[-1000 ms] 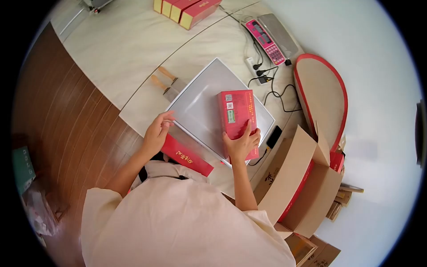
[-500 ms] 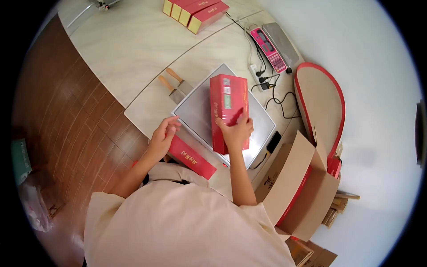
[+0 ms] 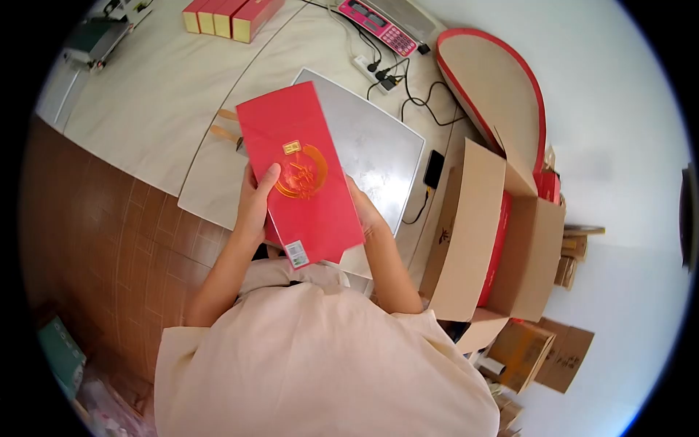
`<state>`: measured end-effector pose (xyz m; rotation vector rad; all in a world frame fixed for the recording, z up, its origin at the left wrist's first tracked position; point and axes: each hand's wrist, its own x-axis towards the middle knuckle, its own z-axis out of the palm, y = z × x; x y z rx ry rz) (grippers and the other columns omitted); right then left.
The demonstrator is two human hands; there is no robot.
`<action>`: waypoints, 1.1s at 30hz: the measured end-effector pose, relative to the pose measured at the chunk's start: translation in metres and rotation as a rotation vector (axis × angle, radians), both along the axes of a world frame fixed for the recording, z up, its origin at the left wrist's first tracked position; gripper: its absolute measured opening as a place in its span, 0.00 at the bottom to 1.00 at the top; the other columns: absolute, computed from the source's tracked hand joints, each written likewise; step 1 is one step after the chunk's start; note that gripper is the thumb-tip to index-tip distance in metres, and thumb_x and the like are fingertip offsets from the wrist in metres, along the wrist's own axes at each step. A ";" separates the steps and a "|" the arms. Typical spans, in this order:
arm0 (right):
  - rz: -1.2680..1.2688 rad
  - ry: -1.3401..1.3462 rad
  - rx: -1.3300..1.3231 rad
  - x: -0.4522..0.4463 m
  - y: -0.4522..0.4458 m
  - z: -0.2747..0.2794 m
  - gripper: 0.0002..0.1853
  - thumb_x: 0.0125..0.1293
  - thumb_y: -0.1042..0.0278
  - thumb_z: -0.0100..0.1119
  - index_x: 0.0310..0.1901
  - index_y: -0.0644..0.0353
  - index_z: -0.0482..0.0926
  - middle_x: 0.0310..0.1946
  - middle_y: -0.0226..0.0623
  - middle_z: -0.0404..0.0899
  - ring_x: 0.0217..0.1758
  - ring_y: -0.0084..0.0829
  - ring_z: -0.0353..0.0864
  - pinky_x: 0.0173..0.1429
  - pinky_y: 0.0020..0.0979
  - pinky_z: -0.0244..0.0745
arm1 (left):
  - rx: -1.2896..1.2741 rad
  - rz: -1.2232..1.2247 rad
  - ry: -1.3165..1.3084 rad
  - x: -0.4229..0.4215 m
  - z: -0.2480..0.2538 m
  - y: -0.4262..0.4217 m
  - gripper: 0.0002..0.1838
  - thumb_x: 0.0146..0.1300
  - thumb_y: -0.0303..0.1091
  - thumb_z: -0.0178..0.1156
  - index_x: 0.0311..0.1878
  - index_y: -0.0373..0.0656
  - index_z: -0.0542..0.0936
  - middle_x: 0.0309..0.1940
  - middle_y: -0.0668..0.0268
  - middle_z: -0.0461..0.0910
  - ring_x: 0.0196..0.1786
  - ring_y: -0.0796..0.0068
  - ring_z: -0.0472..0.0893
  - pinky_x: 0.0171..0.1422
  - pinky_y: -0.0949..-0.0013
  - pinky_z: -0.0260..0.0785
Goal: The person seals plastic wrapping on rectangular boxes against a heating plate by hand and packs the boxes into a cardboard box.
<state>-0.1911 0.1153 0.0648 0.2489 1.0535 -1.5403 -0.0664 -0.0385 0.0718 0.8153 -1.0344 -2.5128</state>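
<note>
A red gift box [image 3: 320, 218] with a gold round emblem and a small white label is held up in front of me, its broad face toward the camera. My left hand [image 3: 255, 200] grips its left edge, thumb lying on the face. At the right edge my right hand [image 3: 362, 207] supports it, with the fingers mostly hidden behind. Under and beyond the gift box lies a flat silver metal plate [image 3: 386, 146]. Part of another red box [image 3: 335, 258] peeks out below, near my lap. Two wooden-handled tools [image 3: 224, 133] lie left of the plate, partly covered.
An open cardboard carton [image 3: 455, 233] stands on the right, with red inside. Behind the plate are a power strip [image 3: 373, 76], cables and a pink keypad display [image 3: 378, 25]. A black phone [image 3: 434, 169] lies right of the plate. Several red boxes [image 3: 255, 18] stand at the back.
The red gift box has been lifted off the metal plate and turned to show its emblem face. My left hand, apart before, now holds it too. The camera view has shifted.
</note>
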 end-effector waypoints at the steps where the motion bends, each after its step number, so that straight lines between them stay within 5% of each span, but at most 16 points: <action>1: 0.050 0.237 0.119 -0.001 0.001 0.009 0.29 0.73 0.43 0.40 0.60 0.60 0.72 0.50 0.38 0.79 0.53 0.29 0.77 0.57 0.30 0.72 | -0.080 0.123 -0.022 -0.003 -0.002 0.002 0.35 0.64 0.42 0.60 0.68 0.36 0.57 0.62 0.58 0.67 0.63 0.69 0.69 0.64 0.66 0.63; 5: 0.024 0.905 0.225 -0.008 0.025 0.001 0.25 0.75 0.52 0.39 0.58 0.64 0.73 0.46 0.41 0.81 0.52 0.31 0.78 0.59 0.30 0.70 | -0.113 0.198 -0.025 -0.005 -0.012 0.004 0.38 0.64 0.41 0.61 0.69 0.37 0.54 0.64 0.57 0.63 0.65 0.68 0.65 0.69 0.65 0.58; 9: -0.052 1.087 0.297 0.008 0.033 0.018 0.28 0.69 0.50 0.51 0.62 0.64 0.69 0.52 0.50 0.76 0.58 0.38 0.74 0.64 0.38 0.65 | -0.230 0.235 -0.004 -0.007 -0.015 0.012 0.40 0.64 0.41 0.61 0.71 0.37 0.50 0.65 0.56 0.60 0.67 0.67 0.62 0.70 0.65 0.55; 11: 0.174 1.794 0.400 0.025 0.026 0.033 0.44 0.55 0.46 0.66 0.68 0.60 0.60 0.63 0.60 0.62 0.66 0.51 0.63 0.67 0.48 0.57 | -0.300 0.295 -0.063 -0.011 -0.012 0.022 0.42 0.64 0.41 0.61 0.72 0.38 0.46 0.66 0.55 0.58 0.67 0.65 0.62 0.70 0.64 0.54; 12: 0.166 1.792 0.390 0.030 0.019 0.036 0.44 0.55 0.46 0.66 0.68 0.60 0.60 0.63 0.60 0.62 0.66 0.51 0.63 0.67 0.48 0.57 | -0.342 0.298 -0.061 -0.013 -0.011 0.027 0.44 0.64 0.39 0.62 0.72 0.37 0.43 0.66 0.55 0.56 0.66 0.65 0.62 0.70 0.64 0.55; 14: 0.336 1.869 0.520 0.035 0.007 0.039 0.60 0.37 0.45 0.76 0.72 0.56 0.52 0.67 0.64 0.48 0.67 0.61 0.53 0.67 0.56 0.52 | -0.375 0.290 -0.093 -0.019 -0.009 0.039 0.45 0.63 0.39 0.62 0.72 0.36 0.42 0.66 0.54 0.56 0.65 0.65 0.62 0.70 0.64 0.55; 18: 0.317 1.850 0.460 0.012 -0.001 0.033 0.62 0.31 0.50 0.77 0.71 0.55 0.53 0.62 0.60 0.53 0.63 0.58 0.56 0.66 0.53 0.51 | -0.386 0.227 -0.111 -0.030 -0.012 0.060 0.46 0.63 0.37 0.62 0.71 0.34 0.40 0.65 0.53 0.56 0.66 0.65 0.62 0.69 0.64 0.56; 21: 0.349 1.865 0.464 -0.013 0.007 0.010 0.62 0.29 0.51 0.77 0.71 0.53 0.54 0.61 0.59 0.53 0.63 0.58 0.55 0.66 0.53 0.50 | -0.302 0.111 -0.101 -0.034 -0.033 0.056 0.46 0.63 0.38 0.62 0.71 0.33 0.41 0.66 0.49 0.53 0.67 0.63 0.61 0.70 0.62 0.55; 25: 0.435 1.899 0.510 -0.048 0.014 -0.020 0.61 0.29 0.49 0.76 0.71 0.51 0.56 0.61 0.58 0.54 0.63 0.56 0.56 0.66 0.52 0.50 | -0.520 0.064 -0.392 -0.028 -0.048 0.053 0.42 0.62 0.36 0.61 0.72 0.34 0.47 0.68 0.47 0.49 0.68 0.58 0.60 0.69 0.59 0.56; 28: 0.491 1.950 0.508 -0.059 0.016 -0.033 0.61 0.29 0.50 0.76 0.70 0.50 0.56 0.60 0.58 0.55 0.62 0.56 0.57 0.66 0.51 0.51 | -0.513 0.168 -0.323 -0.006 -0.056 0.036 0.30 0.64 0.30 0.56 0.68 0.41 0.58 0.67 0.58 0.55 0.65 0.64 0.63 0.67 0.63 0.58; 33: 0.552 1.899 0.504 -0.065 0.018 -0.037 0.64 0.30 0.45 0.78 0.72 0.50 0.52 0.66 0.58 0.50 0.67 0.59 0.52 0.69 0.57 0.48 | -0.482 0.256 -0.376 0.028 -0.066 0.015 0.24 0.65 0.27 0.53 0.64 0.42 0.64 0.63 0.63 0.63 0.61 0.70 0.67 0.64 0.67 0.62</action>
